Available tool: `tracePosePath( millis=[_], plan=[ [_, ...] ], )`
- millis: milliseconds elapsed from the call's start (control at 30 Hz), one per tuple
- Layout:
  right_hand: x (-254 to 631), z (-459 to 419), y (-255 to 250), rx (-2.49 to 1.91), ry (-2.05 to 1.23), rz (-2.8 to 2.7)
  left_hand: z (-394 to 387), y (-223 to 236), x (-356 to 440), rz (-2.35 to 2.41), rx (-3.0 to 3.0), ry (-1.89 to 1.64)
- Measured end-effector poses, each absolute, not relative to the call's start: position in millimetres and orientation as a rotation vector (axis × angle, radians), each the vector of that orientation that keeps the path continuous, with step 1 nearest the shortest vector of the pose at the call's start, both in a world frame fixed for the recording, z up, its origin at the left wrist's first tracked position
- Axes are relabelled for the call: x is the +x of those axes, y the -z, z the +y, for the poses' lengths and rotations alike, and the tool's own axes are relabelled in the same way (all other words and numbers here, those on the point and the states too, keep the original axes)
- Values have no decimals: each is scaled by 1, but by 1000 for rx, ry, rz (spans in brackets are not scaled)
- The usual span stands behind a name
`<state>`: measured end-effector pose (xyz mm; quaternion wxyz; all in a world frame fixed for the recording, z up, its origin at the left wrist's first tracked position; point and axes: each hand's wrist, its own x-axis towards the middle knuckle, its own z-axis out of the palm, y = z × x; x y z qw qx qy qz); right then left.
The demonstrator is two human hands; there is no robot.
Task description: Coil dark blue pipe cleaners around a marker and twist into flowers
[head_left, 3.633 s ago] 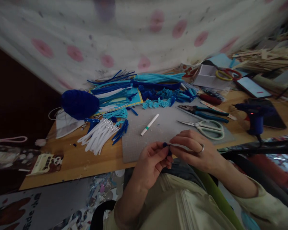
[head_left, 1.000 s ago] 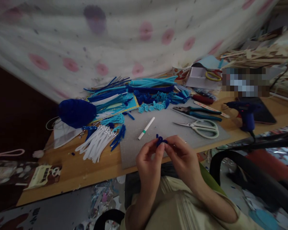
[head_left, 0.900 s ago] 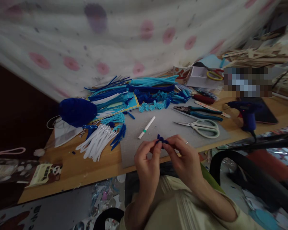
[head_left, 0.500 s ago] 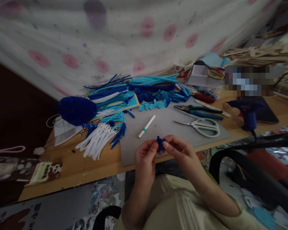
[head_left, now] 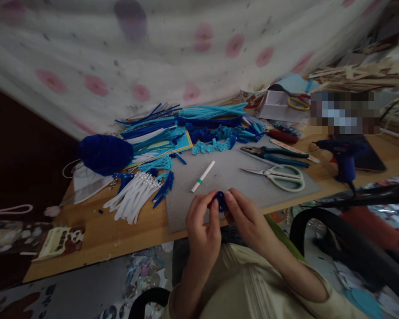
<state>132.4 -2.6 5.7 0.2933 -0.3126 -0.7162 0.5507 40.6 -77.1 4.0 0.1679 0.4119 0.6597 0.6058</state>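
Note:
Between my two hands is a small dark blue pipe cleaner piece (head_left: 221,202), bent into a rounded, looped shape. My left hand (head_left: 204,221) pinches it from the left with thumb and forefinger. From the right, the fingertips of my right hand (head_left: 242,212) grip its other side. Both hands are above the front edge of a grey mat (head_left: 181,208). Just beyond them on the mat lies a white marker (head_left: 203,176) with a green band. Scissors (head_left: 286,177) with pale handles rest to the right, below a pair of pliers (head_left: 275,155) with teal handles.
Blue and white pipe cleaners (head_left: 153,137) spread over the back left, near a fuzzy dark blue ball (head_left: 106,154). White stems with pearly tips (head_left: 133,197) lie left of the mat. A blue glue gun (head_left: 344,155) stands at right. A chair armrest (head_left: 314,217) borders the table.
The blue piece has been turned and now shows a rounder, looped side. My fingers have shifted their hold on it, and my right hand has rolled slightly inward.

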Motion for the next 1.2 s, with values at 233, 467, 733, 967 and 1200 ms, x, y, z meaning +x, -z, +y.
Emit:
tracePosePath(
  millis=[233, 467, 733, 967, 1200],
  plan=[
    [129, -5, -3, -815, -1171, -2063, -80, -1, 40, 1833, 1248, -1697],
    [133, -2, -8, -765, -1028, -2073, -78, -5, 42, 1762, 1006, -1749],
    [144, 15, -10, -618, -1282, -1930, -69, -2, 32, 1283, 376, -1758],
    [142, 16, -4, -436, -1342, -2013, -66, 1, 31, 990, 193, -1683],
    [130, 11, 11, -358, -981, -1901, -64, -2, 33, 885, 142, -1678]
  ],
)
